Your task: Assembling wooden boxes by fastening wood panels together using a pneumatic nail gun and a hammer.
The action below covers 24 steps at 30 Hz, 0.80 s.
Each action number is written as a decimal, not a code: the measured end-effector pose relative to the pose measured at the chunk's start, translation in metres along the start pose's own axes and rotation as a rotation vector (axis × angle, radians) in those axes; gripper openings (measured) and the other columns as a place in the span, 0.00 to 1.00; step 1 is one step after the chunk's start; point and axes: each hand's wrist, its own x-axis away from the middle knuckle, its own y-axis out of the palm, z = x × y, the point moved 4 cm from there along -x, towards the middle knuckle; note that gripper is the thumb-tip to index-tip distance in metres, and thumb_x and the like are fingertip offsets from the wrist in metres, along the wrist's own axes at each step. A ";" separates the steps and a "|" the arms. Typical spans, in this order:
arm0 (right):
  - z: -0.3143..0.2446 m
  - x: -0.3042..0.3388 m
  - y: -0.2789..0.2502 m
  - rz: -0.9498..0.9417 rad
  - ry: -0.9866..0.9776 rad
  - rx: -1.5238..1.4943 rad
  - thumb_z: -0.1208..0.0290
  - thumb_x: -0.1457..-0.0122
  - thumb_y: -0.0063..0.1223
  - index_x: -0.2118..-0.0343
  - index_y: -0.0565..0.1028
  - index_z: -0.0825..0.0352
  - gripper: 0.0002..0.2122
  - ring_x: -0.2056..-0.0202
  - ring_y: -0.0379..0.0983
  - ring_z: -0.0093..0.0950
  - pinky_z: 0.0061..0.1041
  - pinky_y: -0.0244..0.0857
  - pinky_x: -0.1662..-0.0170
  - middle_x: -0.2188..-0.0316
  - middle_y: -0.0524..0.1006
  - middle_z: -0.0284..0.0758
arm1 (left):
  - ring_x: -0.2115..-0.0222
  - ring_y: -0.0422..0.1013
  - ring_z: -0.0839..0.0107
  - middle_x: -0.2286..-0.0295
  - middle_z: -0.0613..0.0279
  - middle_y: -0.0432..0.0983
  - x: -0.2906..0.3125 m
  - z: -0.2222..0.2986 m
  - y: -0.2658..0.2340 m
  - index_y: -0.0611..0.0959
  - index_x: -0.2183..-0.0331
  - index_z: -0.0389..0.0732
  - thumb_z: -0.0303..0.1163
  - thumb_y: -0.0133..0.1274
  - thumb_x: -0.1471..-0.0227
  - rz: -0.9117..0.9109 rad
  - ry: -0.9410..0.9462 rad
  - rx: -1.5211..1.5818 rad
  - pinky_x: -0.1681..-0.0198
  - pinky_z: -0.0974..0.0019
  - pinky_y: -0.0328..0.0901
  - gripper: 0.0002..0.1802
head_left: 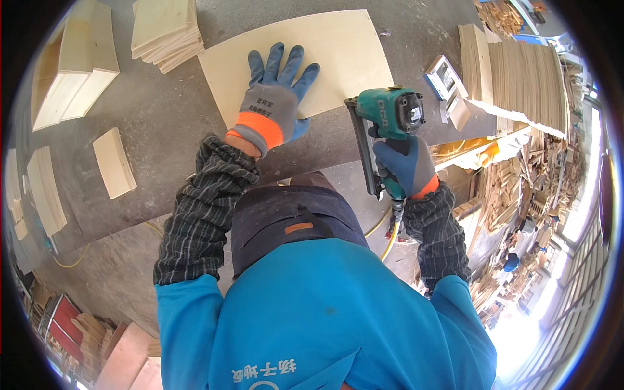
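Observation:
A pale plywood panel point(325, 55) lies flat on the grey workbench point(162, 156) in front of me. My left hand point(274, 97), in a grey and blue work glove with an orange cuff, rests on the panel's left part with its fingers spread. My right hand point(406, 164), gloved alike, is wrapped round the handle of a teal pneumatic nail gun point(385, 112). The gun's nose meets or hovers over the panel's near right edge; I cannot tell whether they touch. A yellow air hose point(391, 242) runs down from the gun's handle.
Stacked thin boards point(168, 32) and box-like wooden pieces point(77, 65) stand at the far left. Smaller strips point(114, 162) lie nearer. At the right are a tall stack of panels point(528, 84) and a small open box point(446, 78). Wood offcuts point(507, 182) pile up beyond the bench.

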 end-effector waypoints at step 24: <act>-0.005 -0.004 -0.023 -0.052 -0.019 0.086 0.69 0.38 0.60 0.47 0.81 0.71 0.18 0.77 0.72 0.17 0.20 0.67 0.72 0.76 0.77 0.28 | 0.24 0.39 0.41 0.25 0.50 0.47 -0.001 0.000 0.001 0.64 0.26 0.54 0.48 0.65 0.48 -0.113 -0.031 -0.037 0.24 0.31 0.31 0.52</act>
